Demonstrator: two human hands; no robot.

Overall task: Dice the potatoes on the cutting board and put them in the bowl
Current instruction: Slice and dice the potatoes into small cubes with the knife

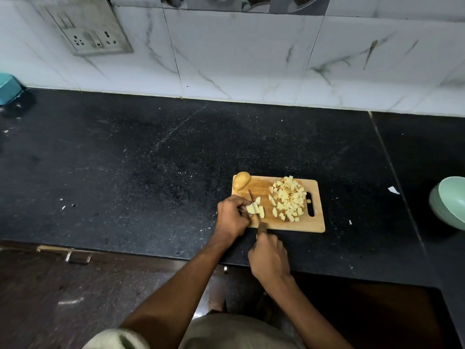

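Observation:
A wooden cutting board (264,187) lies on the black counter. My left hand (231,216) grips a pale potato piece (252,209) at the board's left front. My right hand (269,258) holds a knife (254,210) by its handle, the blade set down into that piece. A few cut chunks (261,212) lie just right of the blade. A heap of diced potato (289,197) covers the board's right half. An uncut potato half with skin (241,180) sits at the board's far left corner. A pale green bowl (450,202) stands at the right edge of the view.
The black stone counter (151,159) stretches left of the board. A white marble-tiled wall (251,59) with a socket plate (88,34) rises behind. A teal object (8,88) sits far left. Small scraps lie around the board. Drawer handles (78,256) show below the counter edge.

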